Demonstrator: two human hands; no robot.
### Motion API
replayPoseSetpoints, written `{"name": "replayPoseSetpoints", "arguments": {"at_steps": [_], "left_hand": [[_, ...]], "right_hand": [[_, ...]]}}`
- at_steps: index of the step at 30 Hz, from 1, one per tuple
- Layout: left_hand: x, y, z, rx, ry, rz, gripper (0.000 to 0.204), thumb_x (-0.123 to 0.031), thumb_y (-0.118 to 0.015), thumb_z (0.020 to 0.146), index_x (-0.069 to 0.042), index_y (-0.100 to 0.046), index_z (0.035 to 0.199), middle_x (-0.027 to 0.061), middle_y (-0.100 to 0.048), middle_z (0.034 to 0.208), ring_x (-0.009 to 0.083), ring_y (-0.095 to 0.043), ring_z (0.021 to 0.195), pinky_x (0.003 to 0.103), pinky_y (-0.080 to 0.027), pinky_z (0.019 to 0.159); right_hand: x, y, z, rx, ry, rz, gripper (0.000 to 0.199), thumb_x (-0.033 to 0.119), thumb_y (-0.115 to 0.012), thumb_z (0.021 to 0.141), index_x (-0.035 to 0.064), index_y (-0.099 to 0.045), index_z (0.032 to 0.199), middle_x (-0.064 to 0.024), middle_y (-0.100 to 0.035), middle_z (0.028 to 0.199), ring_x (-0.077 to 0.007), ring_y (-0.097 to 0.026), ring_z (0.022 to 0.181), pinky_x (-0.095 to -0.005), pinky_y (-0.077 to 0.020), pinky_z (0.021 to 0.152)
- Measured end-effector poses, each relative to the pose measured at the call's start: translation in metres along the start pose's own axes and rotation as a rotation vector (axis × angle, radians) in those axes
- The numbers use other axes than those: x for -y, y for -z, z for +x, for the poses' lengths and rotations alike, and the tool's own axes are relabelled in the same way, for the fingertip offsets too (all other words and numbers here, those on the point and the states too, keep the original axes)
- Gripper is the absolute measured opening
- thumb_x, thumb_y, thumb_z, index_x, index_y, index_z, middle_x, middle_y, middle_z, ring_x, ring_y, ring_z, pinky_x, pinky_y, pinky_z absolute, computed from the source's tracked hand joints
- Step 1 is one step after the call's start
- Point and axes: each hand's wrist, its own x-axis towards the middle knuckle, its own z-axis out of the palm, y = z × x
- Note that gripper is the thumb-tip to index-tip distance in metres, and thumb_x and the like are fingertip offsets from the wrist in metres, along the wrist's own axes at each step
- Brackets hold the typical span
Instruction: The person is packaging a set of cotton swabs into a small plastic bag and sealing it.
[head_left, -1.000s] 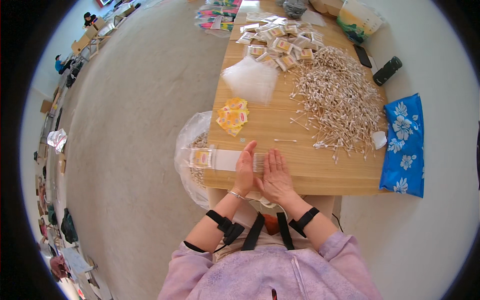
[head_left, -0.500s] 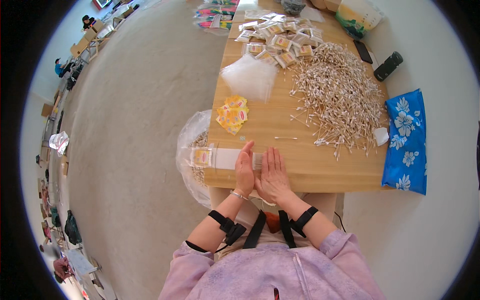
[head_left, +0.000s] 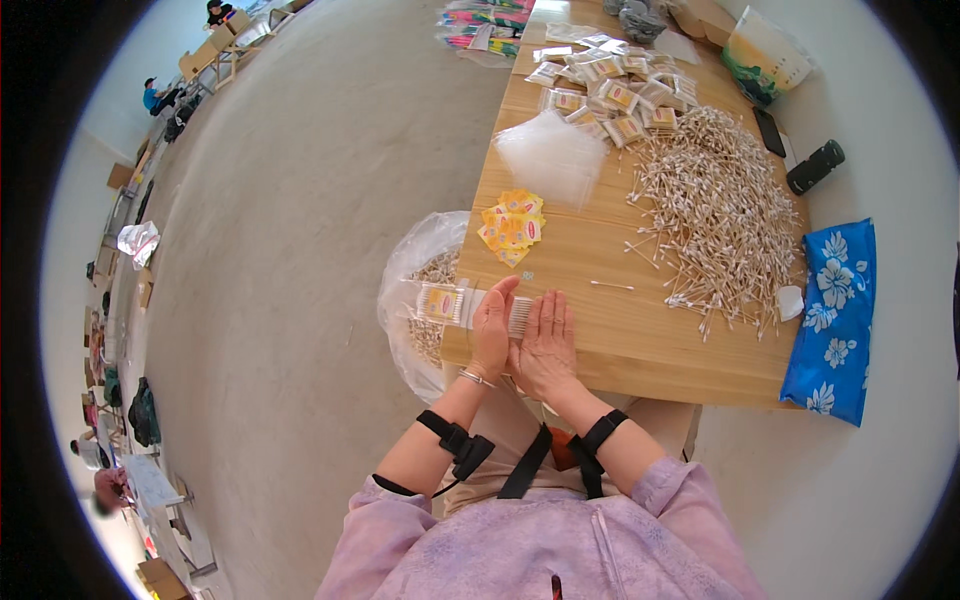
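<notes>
While both hands press the swab packet — seemingly unchanged — nothing shifts.

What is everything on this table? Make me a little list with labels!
Left hand: edge-on against a clear packet of cotton swabs
Right hand: flat, palm down, beside the left hand
Table: light wood
Big pile: loose cotton swabs
Middle: yellow labels, empty clear bags
Far end: filled packets
Left of table: plastic bag holding packets
Right edge: blue flowered cloth
</notes>
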Motion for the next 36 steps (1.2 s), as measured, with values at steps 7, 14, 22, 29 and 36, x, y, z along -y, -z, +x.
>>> {"name": "replayPoseSetpoints", "arguments": {"at_steps": [7, 14, 22, 29, 36], "left_hand": [[-0.007, 0.011, 0.002, -0.050, -0.057, 0.079, 0.049, -0.035, -0.033, 0.102, 0.003, -0.048, 0.128, 0.0108, -0.050, 0.131, 0.0183, -0.043, 0.124, 0.031, -0.029, 0.108], [-0.021, 0.026, 0.006, -0.006, -0.034, 0.114, 0.050, -0.034, -0.029, 0.103, 0.004, -0.039, 0.135, 0.0118, -0.040, 0.141, 0.0185, -0.031, 0.135, 0.032, -0.018, 0.114], [-0.025, 0.028, 0.004, 0.046, -0.042, 0.175, 0.050, -0.030, -0.027, 0.103, 0.005, -0.036, 0.137, 0.0125, -0.037, 0.143, 0.0190, -0.029, 0.136, 0.031, -0.018, 0.114], [-0.022, 0.028, 0.005, -0.054, -0.050, 0.124, 0.050, -0.034, -0.033, 0.102, 0.003, -0.043, 0.134, 0.0138, -0.043, 0.140, 0.0224, -0.037, 0.132, 0.033, -0.025, 0.111], [-0.031, 0.026, 0.002, 0.005, -0.242, 0.664, 0.045, -0.029, -0.032, 0.102, 0.000, -0.045, 0.133, 0.0154, -0.046, 0.137, 0.0243, -0.036, 0.133, 0.034, -0.027, 0.110]], "right_hand": [[0.012, 0.000, 0.008, 0.054, 0.025, 0.052, 0.080, 0.040, -0.044, 0.087, -0.0122, -0.017, 0.141, -0.0293, -0.010, 0.150, -0.0410, -0.003, 0.142, -0.0482, -0.0019, 0.115], [0.023, -0.002, 0.017, 0.043, 0.084, 0.106, 0.081, 0.037, -0.048, 0.084, -0.0123, -0.017, 0.141, -0.0296, -0.010, 0.150, -0.0405, -0.003, 0.142, -0.0473, -0.0017, 0.116], [0.022, 0.002, 0.015, 0.050, 0.111, 0.110, 0.081, 0.034, -0.051, 0.083, -0.0123, -0.017, 0.140, -0.0298, -0.011, 0.149, -0.0405, -0.005, 0.142, -0.0474, -0.0031, 0.116], [0.023, 0.001, 0.016, 0.022, 0.148, 0.100, 0.080, 0.036, -0.050, 0.085, -0.0123, -0.017, 0.140, -0.0299, -0.011, 0.149, -0.0410, -0.005, 0.141, -0.0477, -0.0034, 0.116], [0.024, -0.005, 0.016, 0.011, 0.165, 0.000, 0.083, 0.038, -0.051, 0.085, -0.0124, -0.015, 0.141, -0.0289, -0.008, 0.150, -0.0406, -0.003, 0.142, -0.0476, -0.0024, 0.115]]}}
